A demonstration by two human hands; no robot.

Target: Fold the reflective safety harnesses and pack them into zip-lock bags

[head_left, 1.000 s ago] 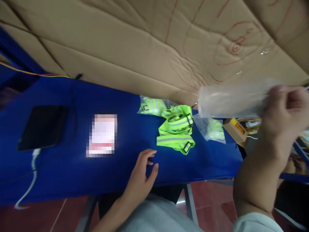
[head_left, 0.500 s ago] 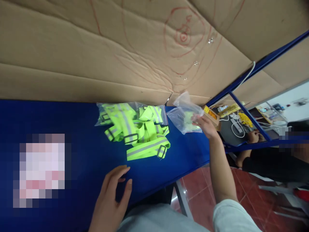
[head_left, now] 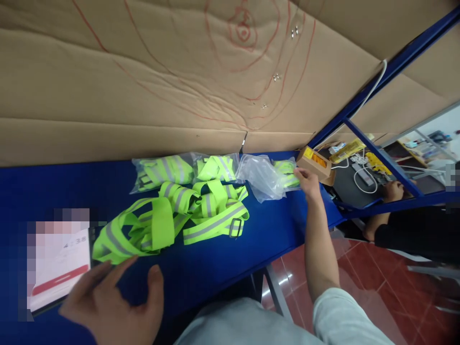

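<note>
Neon yellow-green reflective straps (head_left: 215,218) with black buckles lie loose on the blue table. A larger looped bundle of the same strap (head_left: 143,230) lies left of them, just beyond my left hand (head_left: 120,297), whose fingers are spread with nothing between them. Behind the straps are two clear bags of folded straps, one larger (head_left: 165,171) and one smaller (head_left: 216,168). Clear plastic bags (head_left: 260,176) lie to their right. My right hand (head_left: 307,184) is at the far right, its fingers closed on the edge of another clear bag with a strap inside (head_left: 286,173).
A lit tablet-like screen (head_left: 66,268), partly pixelated, lies at the left. Cardboard (head_left: 143,96) stands behind the table. Right are an open carton (head_left: 314,163), a blue metal frame (head_left: 383,163), a power strip (head_left: 362,175) and a person's hand (head_left: 393,191).
The looped strap bundle now lies further left and is spread out. My left hand has moved left, fingers still apart. The clear bags by my right hand now lie flatter on the table.
</note>
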